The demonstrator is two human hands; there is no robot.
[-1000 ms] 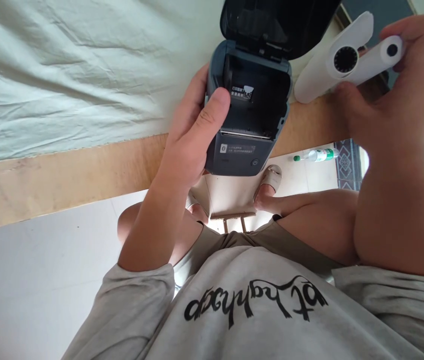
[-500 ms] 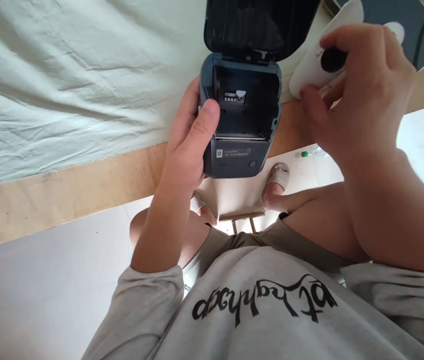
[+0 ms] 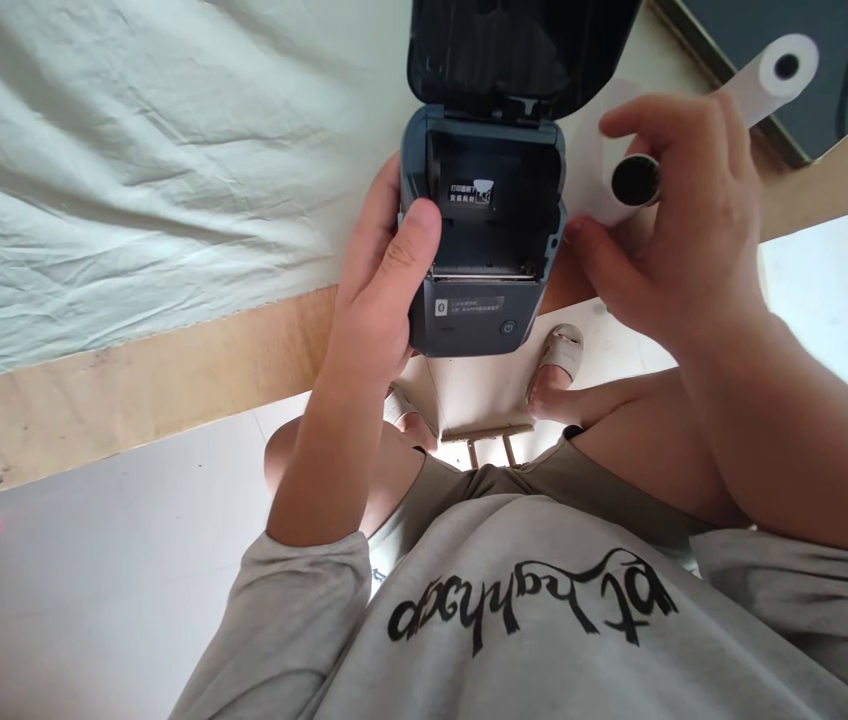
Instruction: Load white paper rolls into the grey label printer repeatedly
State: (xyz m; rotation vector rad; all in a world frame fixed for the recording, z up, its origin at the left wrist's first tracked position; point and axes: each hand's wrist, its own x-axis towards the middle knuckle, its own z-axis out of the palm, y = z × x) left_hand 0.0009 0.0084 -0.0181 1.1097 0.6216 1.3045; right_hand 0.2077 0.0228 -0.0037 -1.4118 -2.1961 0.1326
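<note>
Steadying the dark blue label printer (image 3: pixel 480 255) at the wooden surface (image 3: pixel 146 370) edge with my left hand (image 3: pixel 379 290) clenched round it, I'd bring the white paper roll (image 3: pixel 694 130) pinched in my right hand (image 3: pixel 679 240) squarely over the open bay, clear of the raised lid (image 3: pixel 521 50).

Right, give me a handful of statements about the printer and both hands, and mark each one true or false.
1. The printer has its lid open. True.
2. The left hand grips the printer's side. True.
3. The right hand is empty. False: it holds a small dark round part.
4. A paper roll sits inside the printer's bay. False: the bay is empty; the white paper roll lies on the table beyond the right hand.
5. A pale cloth covers part of the table. True.
</note>
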